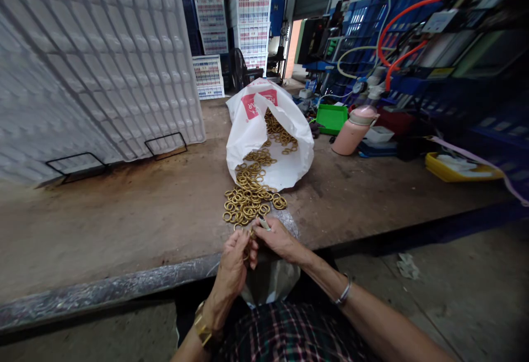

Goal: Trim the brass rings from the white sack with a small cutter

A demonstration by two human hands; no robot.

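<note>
Left fingers (240, 239) pinch a brass ring (252, 232); right fingers (270, 232) clamp a slim tool (263, 222) beside them. A slip could nick the left fingers or drop the ring below them.

Bare tabletop (165, 202) left of ring pile (248, 196), white bag (244, 140) beyond.

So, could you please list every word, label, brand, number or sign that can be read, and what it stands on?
"AR": upside-down white letters on the red print of the crumpled white plastic bag; the other letters are too broken by folds to read surely.
Too small to read: labels on the stacked white plastic crates.
Too blurred: any marking on the pale grey box, upper right.
</note>
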